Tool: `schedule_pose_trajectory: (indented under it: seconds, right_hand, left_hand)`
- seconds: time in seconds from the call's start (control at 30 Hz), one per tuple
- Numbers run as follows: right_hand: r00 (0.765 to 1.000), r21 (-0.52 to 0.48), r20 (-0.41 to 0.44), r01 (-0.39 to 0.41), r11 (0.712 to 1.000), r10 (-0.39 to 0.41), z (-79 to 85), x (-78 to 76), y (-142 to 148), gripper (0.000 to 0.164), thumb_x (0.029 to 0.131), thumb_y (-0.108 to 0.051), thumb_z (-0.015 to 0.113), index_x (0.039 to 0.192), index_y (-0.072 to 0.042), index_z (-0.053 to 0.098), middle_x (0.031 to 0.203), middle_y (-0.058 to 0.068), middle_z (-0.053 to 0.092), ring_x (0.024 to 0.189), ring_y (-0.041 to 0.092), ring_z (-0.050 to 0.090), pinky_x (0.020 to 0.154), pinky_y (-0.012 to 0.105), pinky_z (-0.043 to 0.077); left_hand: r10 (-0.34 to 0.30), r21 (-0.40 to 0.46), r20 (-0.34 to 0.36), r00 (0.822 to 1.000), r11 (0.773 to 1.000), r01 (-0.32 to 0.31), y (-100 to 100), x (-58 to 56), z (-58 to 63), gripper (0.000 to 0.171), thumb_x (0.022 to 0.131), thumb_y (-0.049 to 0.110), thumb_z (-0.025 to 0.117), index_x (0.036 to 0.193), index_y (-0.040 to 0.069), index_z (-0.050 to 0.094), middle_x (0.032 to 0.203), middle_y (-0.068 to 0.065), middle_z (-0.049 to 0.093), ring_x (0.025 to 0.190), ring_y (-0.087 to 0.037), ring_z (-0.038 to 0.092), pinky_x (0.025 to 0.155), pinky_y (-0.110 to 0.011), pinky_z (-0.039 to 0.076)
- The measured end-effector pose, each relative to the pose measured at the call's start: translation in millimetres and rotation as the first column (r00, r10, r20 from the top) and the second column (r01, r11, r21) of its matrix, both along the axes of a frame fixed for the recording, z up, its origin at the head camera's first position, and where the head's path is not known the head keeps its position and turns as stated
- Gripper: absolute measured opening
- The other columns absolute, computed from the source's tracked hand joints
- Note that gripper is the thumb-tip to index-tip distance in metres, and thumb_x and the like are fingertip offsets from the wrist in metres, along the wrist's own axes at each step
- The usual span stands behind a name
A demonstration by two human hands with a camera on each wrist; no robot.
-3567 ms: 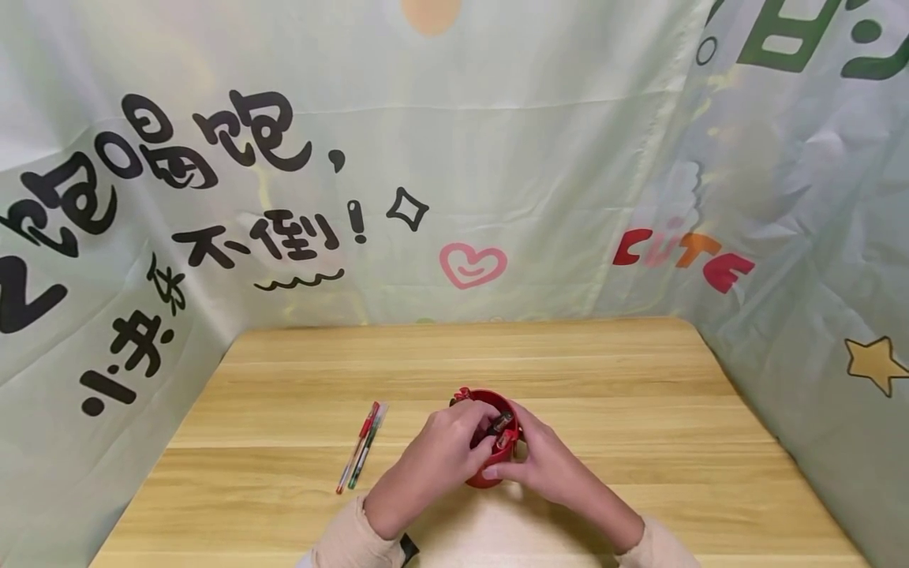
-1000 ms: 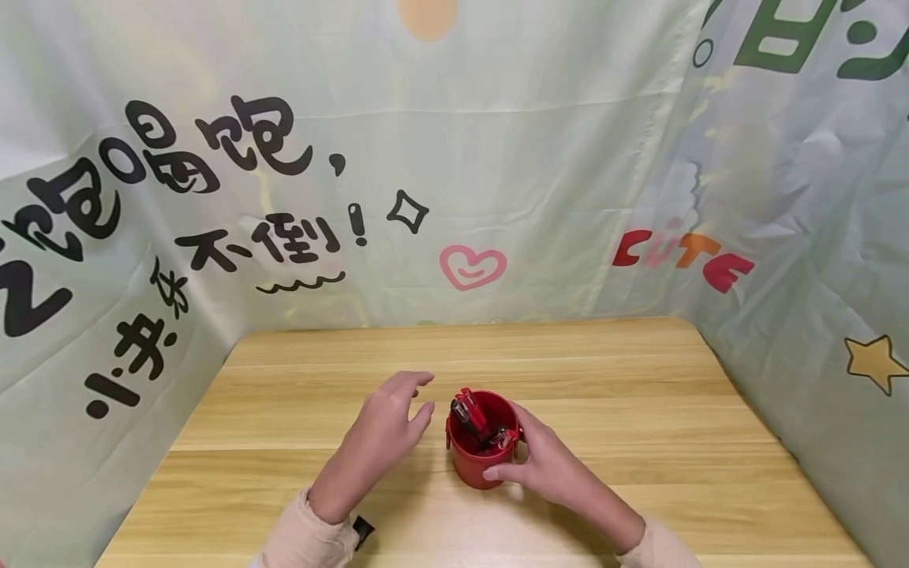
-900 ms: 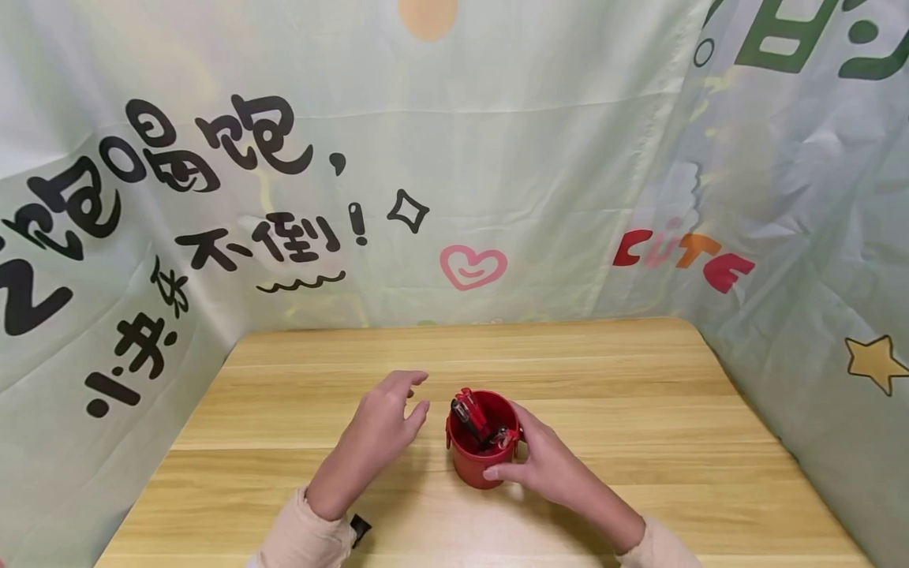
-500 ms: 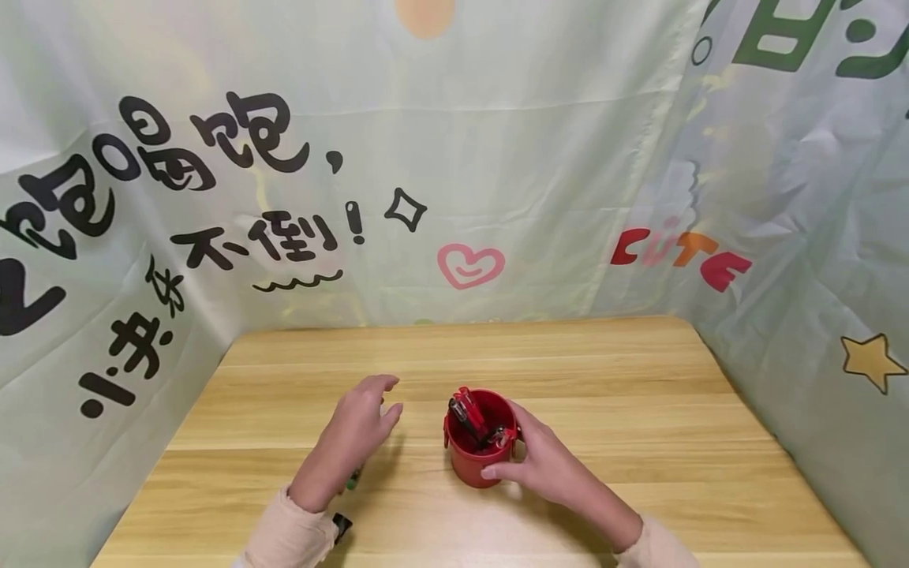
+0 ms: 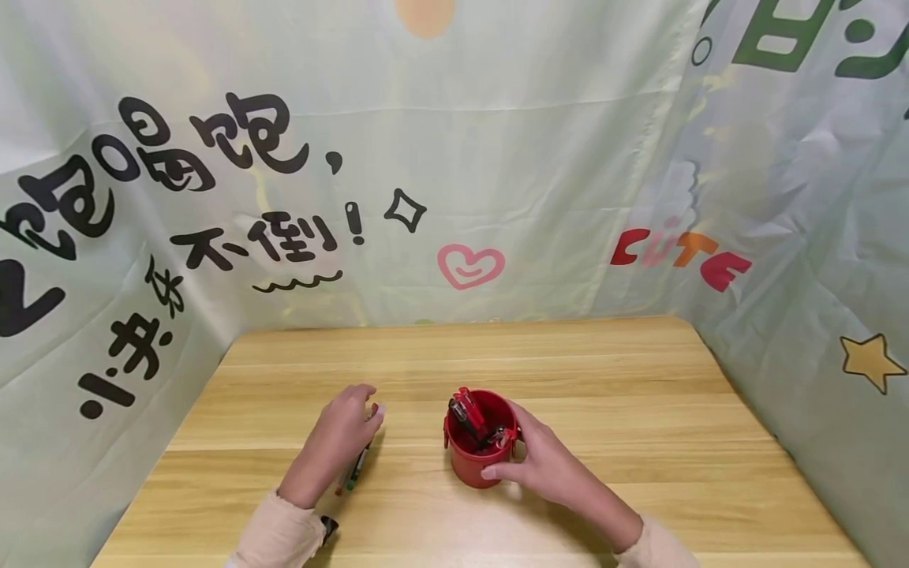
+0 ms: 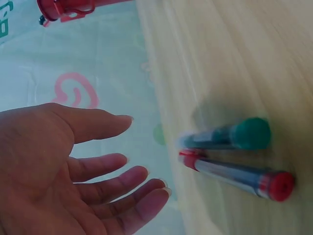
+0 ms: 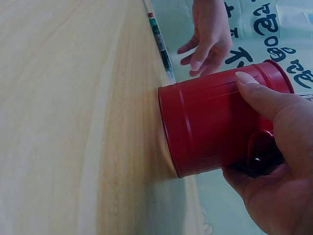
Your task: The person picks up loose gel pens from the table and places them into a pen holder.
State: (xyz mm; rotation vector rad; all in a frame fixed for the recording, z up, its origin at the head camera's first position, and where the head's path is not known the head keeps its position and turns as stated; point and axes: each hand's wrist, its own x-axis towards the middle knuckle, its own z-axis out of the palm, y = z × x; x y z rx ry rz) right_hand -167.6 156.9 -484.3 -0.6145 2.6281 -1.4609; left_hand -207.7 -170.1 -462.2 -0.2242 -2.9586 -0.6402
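A red metal bucket-shaped pen holder [image 5: 477, 467] stands upright on the table, with several red and black pens [image 5: 471, 418] leaning inside it. My right hand [image 5: 547, 457] grips its right side, thumb at the front; the right wrist view shows the thumb [image 7: 257, 88] against the red wall. Left of the holder, my left hand [image 5: 334, 438] hovers over two pens, partly covering them in the head view. In the left wrist view its fingers are spread and loosely bent, apart from the green-ended pen [image 6: 220, 137] and the red-capped pen [image 6: 234, 174], which lie side by side.
The wooden table [image 5: 639, 394] is enclosed at the back and sides by a pale printed cloth [image 5: 540, 173]. A small black item [image 5: 328, 528] shows at my left sleeve [image 5: 277, 532].
My left hand has come out of the pen holder and moved left, then lower, to above the two pens. My right hand stays on the holder.
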Motion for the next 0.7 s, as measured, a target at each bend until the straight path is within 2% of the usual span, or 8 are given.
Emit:
schedule_pose_trajectory:
  seconds: [0.13, 0.3, 0.43, 0.57, 0.7]
  right_hand:
    - [1.000, 0.003, 0.003, 0.005, 1.000, -0.005, 0.8, 0.4, 0, 0.098, 0.076, -0.050, 0.090, 0.157, -0.029, 0.038, 0.149, -0.011, 0.057, 0.143, 0.018, 0.052, 0.119, 0.053, 0.043]
    - [1.000, 0.003, 0.008, 0.009, 1.000, -0.009, 1.2, 0.9, 0, 0.099, 0.076, -0.049, 0.090, 0.157, -0.028, 0.038, 0.150, -0.010, 0.057, 0.144, 0.019, 0.052, 0.119, 0.054, 0.043]
    - [1.000, 0.009, 0.005, 0.013, 1.000, -0.013, 0.6, 1.0, 0, 0.099, 0.076, -0.049, 0.090, 0.157, -0.027, 0.038, 0.150, -0.009, 0.057, 0.144, 0.020, 0.051, 0.119, 0.054, 0.043]
    - [1.000, 0.004, 0.008, 0.015, 1.000, -0.015, 0.5, 1.4, -1, 0.100, 0.075, -0.048, 0.091, 0.157, -0.026, 0.039, 0.150, -0.009, 0.056, 0.144, 0.020, 0.051, 0.118, 0.055, 0.043]
    - [1.000, 0.000, 0.020, 0.024, 1.000, -0.024, 0.9, 1.9, -1, 0.100, 0.074, -0.047, 0.092, 0.157, -0.026, 0.040, 0.150, -0.011, 0.056, 0.145, 0.018, 0.050, 0.119, 0.053, 0.043]
  left_hand:
    - [0.028, -0.007, 0.035, 0.999, 1.000, -0.028, -5, -1.3, -3.5, 0.046, 0.099, 0.027, 0.071, 0.131, -0.006, 0.064, 0.125, -0.024, 0.069, 0.093, -0.027, 0.069, 0.084, -0.046, 0.061]
    - [0.042, -0.027, 0.074, 0.996, 0.999, -0.041, -9, -2.2, -5.2, 0.048, 0.096, 0.023, 0.075, 0.130, -0.009, 0.063, 0.121, -0.026, 0.068, 0.086, -0.029, 0.069, 0.080, -0.046, 0.061]
    - [0.044, -0.040, 0.095, 0.995, 0.998, -0.040, -10, -1.9, -7.1, 0.047, 0.094, 0.019, 0.077, 0.128, -0.011, 0.063, 0.116, -0.026, 0.068, 0.093, -0.032, 0.070, 0.080, -0.045, 0.062]
    - [0.043, -0.037, 0.137, 0.990, 0.999, -0.038, -11, -3.4, -9.9, 0.048, 0.094, 0.018, 0.077, 0.128, -0.012, 0.062, 0.116, -0.026, 0.068, 0.085, -0.024, 0.065, 0.077, -0.043, 0.061]
    - [0.036, -0.047, 0.144, 0.989, 0.998, -0.029, -12, -5.4, -12.6, 0.047, 0.094, 0.018, 0.077, 0.127, -0.011, 0.062, 0.113, -0.026, 0.068, 0.077, -0.019, 0.058, 0.074, -0.041, 0.059]
